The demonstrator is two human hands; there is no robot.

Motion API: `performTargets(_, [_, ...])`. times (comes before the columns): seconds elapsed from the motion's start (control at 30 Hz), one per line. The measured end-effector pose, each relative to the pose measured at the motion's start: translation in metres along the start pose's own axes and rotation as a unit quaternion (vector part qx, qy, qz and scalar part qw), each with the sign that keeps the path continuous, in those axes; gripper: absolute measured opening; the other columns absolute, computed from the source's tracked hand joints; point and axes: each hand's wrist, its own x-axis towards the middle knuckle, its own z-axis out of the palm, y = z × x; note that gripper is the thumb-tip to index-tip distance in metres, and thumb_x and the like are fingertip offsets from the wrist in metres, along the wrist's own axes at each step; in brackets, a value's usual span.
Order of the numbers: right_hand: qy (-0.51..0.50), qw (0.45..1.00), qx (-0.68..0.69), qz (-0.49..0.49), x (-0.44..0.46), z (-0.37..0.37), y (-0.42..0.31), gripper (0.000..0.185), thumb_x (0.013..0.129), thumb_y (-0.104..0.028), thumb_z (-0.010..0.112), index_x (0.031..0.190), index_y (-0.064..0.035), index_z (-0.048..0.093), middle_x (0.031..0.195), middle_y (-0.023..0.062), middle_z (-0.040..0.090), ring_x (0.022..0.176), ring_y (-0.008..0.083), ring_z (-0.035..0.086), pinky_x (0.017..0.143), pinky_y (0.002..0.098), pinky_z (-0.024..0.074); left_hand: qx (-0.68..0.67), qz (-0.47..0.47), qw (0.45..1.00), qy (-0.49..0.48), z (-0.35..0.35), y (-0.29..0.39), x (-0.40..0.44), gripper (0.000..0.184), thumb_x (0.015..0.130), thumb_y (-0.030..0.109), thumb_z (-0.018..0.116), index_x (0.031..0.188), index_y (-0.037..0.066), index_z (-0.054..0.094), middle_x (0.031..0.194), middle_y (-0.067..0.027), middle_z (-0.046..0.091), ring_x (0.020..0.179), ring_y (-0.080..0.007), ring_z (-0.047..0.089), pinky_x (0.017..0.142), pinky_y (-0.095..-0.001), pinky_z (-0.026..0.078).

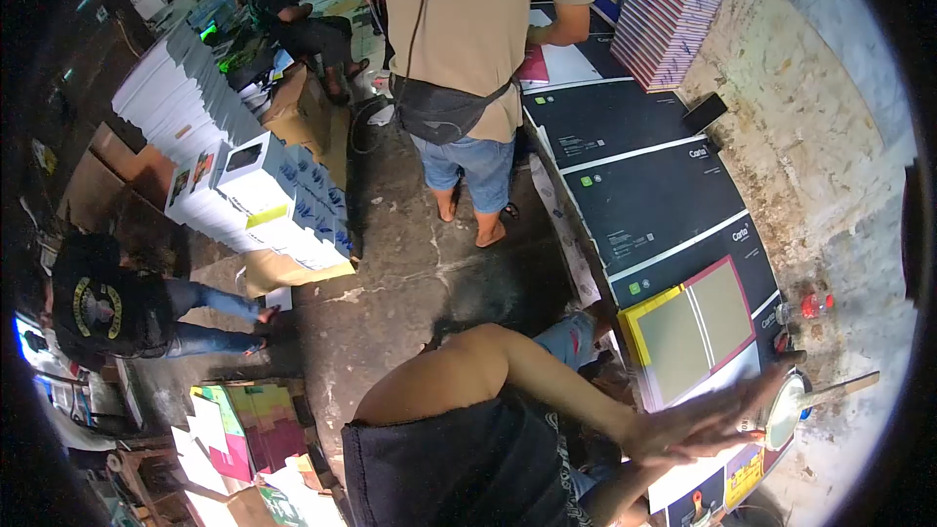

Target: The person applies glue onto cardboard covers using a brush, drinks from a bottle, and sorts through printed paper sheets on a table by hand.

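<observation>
Grey, yellow-edged cover point(678, 356) lying on black boards point(664, 200). Left hand point(688, 426) hovering near it and tub point(785, 414), blurring, fingers pointing outward, straight; right hand point(681, 457) showing partly behind, grip impossible to tell.

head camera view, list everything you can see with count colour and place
person: 1, tan top, blue shorts, top centre
seated person: 1, dark clothes, top left
person in jeans: 1, black top, left
book stack: 1, red and white, top right
printed sheets: several, black, right
cover: at least 1, grey with yellow and red edges, right
small block: 1, black, upper right
bottle: 1, clear and red, far right
tub: 1, pale, lower right
stick: 1, light brown, over the tub
paper stacks: several, white, upper left
cardboard: several pieces, brown, upper left
coloured papers: several, mixed, lower left
wall: 1, off-white, right
floor: 1, dark grey, centre
own shirt: 1, black, bottom
own hands: 2, bare, blurred, overlapping, lower right
</observation>
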Motion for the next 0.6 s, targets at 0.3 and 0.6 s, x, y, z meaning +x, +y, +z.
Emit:
performTargets(0.3, [-0.315, 0.883, 0.214, 0.274, -0.085, -0.013, 0.023, 0.099, 0.087, -0.076, 0.03, 0.151, -0.0026, 0.012, 0.14, 0.0218, 0.042, 0.123, 0.0292, 0.047, 0.099, 0.0424, 0.0434, -0.197, -0.154, 0.968, 0.004, -0.095, -0.069, 0.058, 0.057, 0.097, 0.041, 0.046, 0.137, 0.0, 0.043, 0.145, -0.0188, 0.04, 0.134, -0.0279, 0.039, 0.11, -0.0431, 0.033])
performTargets(0.6, [-0.363, 0.894, -0.04, 0.261, -0.053, -0.05, 0.046, 0.044, 0.1, -0.024, 0.043, 0.132, 0.0052, 0.047, 0.083, 0.0123, 0.068, 0.085, 0.017, 0.062, 0.087, 0.0351, 0.0455, 0.046, -0.309, 0.916, 0.251, -0.168, -0.259, -0.004, 0.027, 0.096, 0.023, 0.056, 0.108, -0.001, 0.06, 0.093, -0.0123, 0.069, 0.084, -0.0185, 0.067, 0.072, -0.0292, 0.051])
